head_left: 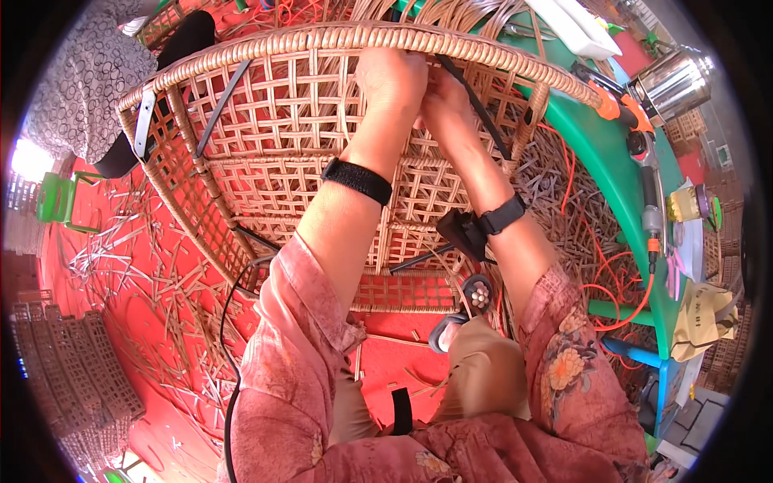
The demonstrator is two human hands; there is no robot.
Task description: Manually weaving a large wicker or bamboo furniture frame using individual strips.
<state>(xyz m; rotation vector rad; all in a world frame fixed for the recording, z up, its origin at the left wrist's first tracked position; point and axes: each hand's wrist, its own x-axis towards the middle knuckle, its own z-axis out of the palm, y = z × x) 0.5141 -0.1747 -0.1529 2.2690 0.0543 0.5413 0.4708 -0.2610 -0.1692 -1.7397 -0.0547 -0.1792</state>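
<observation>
A large woven rattan frame, like a chair back or basket, leans in front of me with its thick wrapped rim at the top. Just under that rim, my left hand is curled closed against the open weave. My right hand is beside it, fingers bent in toward the same spot. What the fingertips pinch is hidden behind the hands. Dark straps cross the weave on the left, and another dark strap runs by my right hand. Black bands circle both wrists.
A green table curves along the right, bearing orange-handled pliers, a steel cup and a power tool with an orange cord. Rattan scraps litter the red floor. A person in a patterned top is at upper left, near a green stool.
</observation>
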